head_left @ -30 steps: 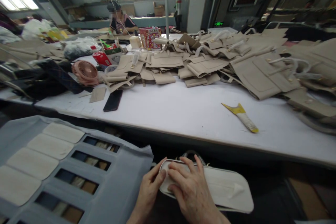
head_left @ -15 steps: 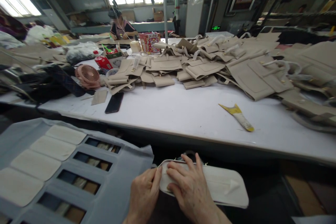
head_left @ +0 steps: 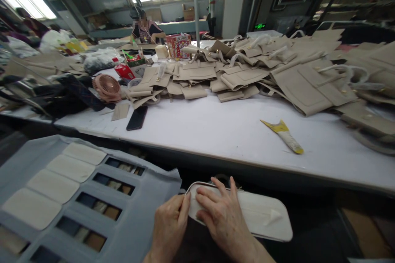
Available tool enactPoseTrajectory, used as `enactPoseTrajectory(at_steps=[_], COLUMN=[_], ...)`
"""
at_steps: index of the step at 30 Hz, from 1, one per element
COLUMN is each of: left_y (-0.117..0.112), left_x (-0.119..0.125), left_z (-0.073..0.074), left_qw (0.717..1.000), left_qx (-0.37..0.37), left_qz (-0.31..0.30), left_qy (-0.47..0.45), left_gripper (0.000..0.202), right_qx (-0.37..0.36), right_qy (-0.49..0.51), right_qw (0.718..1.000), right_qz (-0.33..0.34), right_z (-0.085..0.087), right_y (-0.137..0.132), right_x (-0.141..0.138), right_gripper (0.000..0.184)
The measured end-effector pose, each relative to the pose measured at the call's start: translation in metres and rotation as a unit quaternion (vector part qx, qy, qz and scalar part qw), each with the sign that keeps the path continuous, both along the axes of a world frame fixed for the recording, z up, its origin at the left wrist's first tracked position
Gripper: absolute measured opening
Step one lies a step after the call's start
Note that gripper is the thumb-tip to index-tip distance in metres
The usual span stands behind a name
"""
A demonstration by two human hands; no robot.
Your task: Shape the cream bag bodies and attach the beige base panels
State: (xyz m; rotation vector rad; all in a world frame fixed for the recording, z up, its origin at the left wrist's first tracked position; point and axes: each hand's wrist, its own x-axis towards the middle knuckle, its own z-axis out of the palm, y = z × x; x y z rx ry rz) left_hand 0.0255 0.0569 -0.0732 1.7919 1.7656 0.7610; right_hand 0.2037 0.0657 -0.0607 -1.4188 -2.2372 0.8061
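A white oblong piece with rounded corners and a raised rim [head_left: 262,213] lies below the table's front edge, with small metal parts just behind it. My left hand [head_left: 171,218] pinches the rim at its left end between thumb and bent fingers. Spread over the left half of its white face is my right hand [head_left: 220,211], fingers apart and pressing flat. A small raised flap shows near the right end of the piece. What supports it underneath is hidden.
Left of my hands, a grey-blue sheet with cut-out windows [head_left: 123,213] carries several white rounded panels [head_left: 54,181]. On the white table [head_left: 197,131] are a yellow-ended scraper-like tool [head_left: 286,137], a phone [head_left: 136,118], a pink fan [head_left: 107,87] and heaped beige bag pieces [head_left: 194,72]. Another person [head_left: 148,31] sits beyond.
My view has shifted slightly, so the table things appear a little further right. Both hands keep nearly the same hold on the white piece, whose left end sits slightly higher.
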Motion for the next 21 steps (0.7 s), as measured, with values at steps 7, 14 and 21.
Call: enactPoseTrajectory(at_steps=[7, 14, 21], left_y=[0.007, 0.009, -0.001], left_x=[0.004, -0.003, -0.01], left_z=[-0.002, 0.004, -0.02], left_qw=[1.0, 0.993, 0.858], left_qx=[-0.021, -0.073, -0.22], left_qz=[0.002, 0.012, 0.08], left_qy=[0.019, -0.096, -0.458], left_gripper=[0.04, 0.044, 0.033], right_qx=[0.009, 0.011, 0.007], right_qy=[0.004, 0.005, 0.0], right_qw=[1.0, 1.0, 1.0], right_qz=[-0.005, -0.015, -0.02], right_z=[-0.001, 0.0, 0.002], right_y=[0.0, -0.001, -0.004], right_x=[0.001, -0.001, -0.003], right_gripper=[0.029, 0.028, 0.026])
